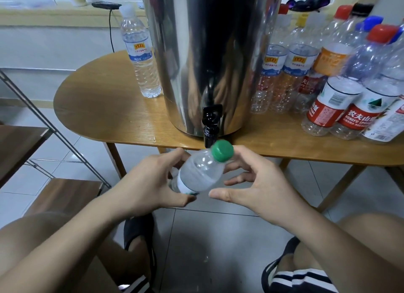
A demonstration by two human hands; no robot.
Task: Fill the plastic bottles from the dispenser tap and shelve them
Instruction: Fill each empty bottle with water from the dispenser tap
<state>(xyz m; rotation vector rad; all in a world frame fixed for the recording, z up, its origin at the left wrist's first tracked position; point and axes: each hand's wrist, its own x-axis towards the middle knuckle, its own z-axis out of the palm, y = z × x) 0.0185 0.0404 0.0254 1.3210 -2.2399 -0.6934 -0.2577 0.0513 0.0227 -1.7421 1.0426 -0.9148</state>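
Note:
A small clear plastic bottle (197, 172) with a green cap (222, 150) is tilted, cap up and to the right, just below the black tap (211, 124) of the steel dispenser (207, 52). My left hand (146, 183) grips the bottle's body from the left. My right hand (258, 183) is beside the cap with loosely curved fingers, the index finger close behind the cap and the thumb apart from the bottle. The bottle looks filled with water.
The dispenser stands on a wooden table (105, 109). A filled bottle (141, 59) is to its left, and several empty bottles (341, 85) crowd the right. A metal-framed rack with wooden shelves (65, 196) is at lower left. My knees and slippered feet are below.

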